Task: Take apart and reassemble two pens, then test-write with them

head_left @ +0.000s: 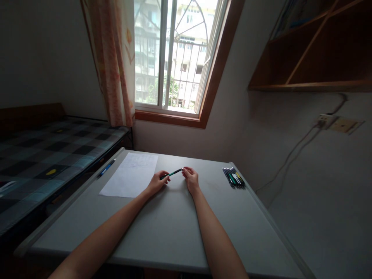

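Observation:
A slim pen [175, 172] with a green barrel and a dark end is held between my two hands, over the middle of the table. My left hand [157, 182] is closed around its green end. The fingertips of my right hand [190, 179] pinch the other, dark end. To the left of my left hand lies a sheet of white paper [124, 182] with faint writing on its upper part. A blue pen [106, 169] rests beyond the paper, by the table's left edge.
The grey-white table [162, 228] stands below the window [174, 58]. A row of several dark pens [234, 178] lies near its right edge. A bed [58, 151] with a checked cover is at the left. Cables hang from a wall socket [325, 121], below a wooden shelf [308, 86].

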Demonstrator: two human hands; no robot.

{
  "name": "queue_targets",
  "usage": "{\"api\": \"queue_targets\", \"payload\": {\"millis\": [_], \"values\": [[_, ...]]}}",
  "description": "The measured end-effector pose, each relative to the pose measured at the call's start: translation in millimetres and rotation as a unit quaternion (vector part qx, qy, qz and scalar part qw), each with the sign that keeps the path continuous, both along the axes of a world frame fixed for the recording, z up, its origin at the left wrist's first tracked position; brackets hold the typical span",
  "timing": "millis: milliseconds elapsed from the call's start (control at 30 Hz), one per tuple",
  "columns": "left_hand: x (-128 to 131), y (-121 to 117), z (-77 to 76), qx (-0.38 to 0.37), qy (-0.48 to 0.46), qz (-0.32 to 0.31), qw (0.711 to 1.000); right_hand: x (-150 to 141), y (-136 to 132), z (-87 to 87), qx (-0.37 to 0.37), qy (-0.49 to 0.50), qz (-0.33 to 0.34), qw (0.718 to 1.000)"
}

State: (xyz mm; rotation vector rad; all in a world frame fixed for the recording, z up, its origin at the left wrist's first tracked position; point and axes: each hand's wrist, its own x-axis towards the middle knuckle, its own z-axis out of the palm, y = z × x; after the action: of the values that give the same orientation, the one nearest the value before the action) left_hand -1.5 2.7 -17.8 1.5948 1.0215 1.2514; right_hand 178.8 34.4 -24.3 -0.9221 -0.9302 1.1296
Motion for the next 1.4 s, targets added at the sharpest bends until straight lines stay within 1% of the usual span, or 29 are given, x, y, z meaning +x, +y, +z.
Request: {"api": "queue_targets", "payload": {"millis": [267, 733, 833, 967, 1067, 1133, 1200, 1300, 1400], "values": [[0.3, -1.7, 2.8, 0.007, 0.009, -0.003, 1.000, -0.6, 0.4, 0.7, -0.005, -0.009, -0.001, 1.000], [-1.6, -2.2, 4.5, 0.011, 0.014, -0.006, 1.000, 3.7, -0.2, 0.3, 0.004, -0.037, 0.033, 0.999], [-1.3, -3.0, 6.4, 0.008, 0.020, -0.009, 1.000, 8.7, -2.0, 3.7, 0.006, -0.076, 0.046, 0.996], [-1.6, -5.1, 7.7, 0.008, 0.033, -0.015, 0.999, 15.1, -7.1, 11.3, 0.028, -0.162, 0.065, 0.984], [-1.5, -6.9, 9.1, 0.011, 0.046, -0.024, 0.999, 15.7, -9.0, 13.6, 0.050, -0.227, 0.053, 0.971], [-0.9, -7.9, 10.8, 0.012, 0.047, -0.028, 0.998, 14.3, -7.7, 12.1, 0.062, -0.252, 0.039, 0.965], [-0.1, -8.4, 12.6, 0.010, 0.044, -0.031, 0.999, 12.5, -4.8, 9.3, 0.052, -0.234, 0.026, 0.970], [0.3, -7.7, 13.6, 0.008, 0.032, -0.025, 0.999, 11.3, -1.0, 5.9, 0.023, -0.144, 0.009, 0.989], [-0.4, -5.9, 11.8, 0.010, 0.025, -0.013, 1.000, 13.1, -1.2, 5.8, 0.015, -0.086, 0.034, 0.996]]}}
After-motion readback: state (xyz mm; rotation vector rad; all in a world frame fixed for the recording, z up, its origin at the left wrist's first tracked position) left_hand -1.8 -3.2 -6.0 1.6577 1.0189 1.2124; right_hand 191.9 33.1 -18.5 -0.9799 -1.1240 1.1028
